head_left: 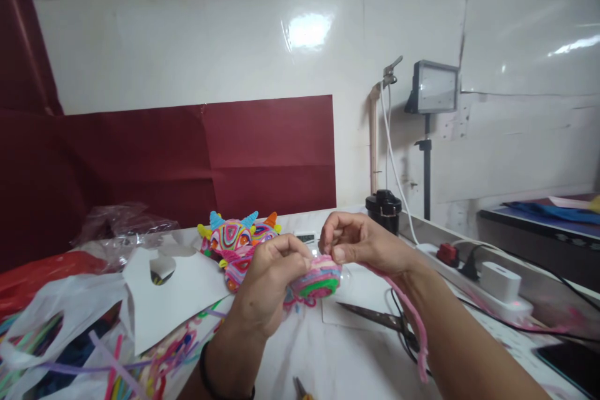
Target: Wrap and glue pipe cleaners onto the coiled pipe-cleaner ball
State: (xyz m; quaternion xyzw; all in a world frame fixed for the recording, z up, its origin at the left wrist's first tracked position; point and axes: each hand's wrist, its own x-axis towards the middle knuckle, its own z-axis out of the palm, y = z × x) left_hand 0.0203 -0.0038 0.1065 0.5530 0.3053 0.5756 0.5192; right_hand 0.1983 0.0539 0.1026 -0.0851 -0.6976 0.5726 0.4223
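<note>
Between my two hands is a multicoloured piece of coiled pipe cleaners [321,284], with pink, green and blue rows showing. My left hand [274,281] is closed on its left side, thumb on top. My right hand [359,242] pinches at its upper right edge. From under that hand a loose pink pipe cleaner [410,309] hangs over the wrist towards the table. Just behind my left hand stand colourful horned figures [232,240] of the same fuzzy material. Black scissors [375,314] lie below my right hand, partly hidden by the forearm.
Plastic bags [51,306] and loose pipe cleaners [173,347] spread across the left, beside a white cut sheet [173,294]. A second pointed tool [302,389] lies at the front edge. On the right are a power strip [497,306], a phone [574,362] and a black-lidded cup [383,212].
</note>
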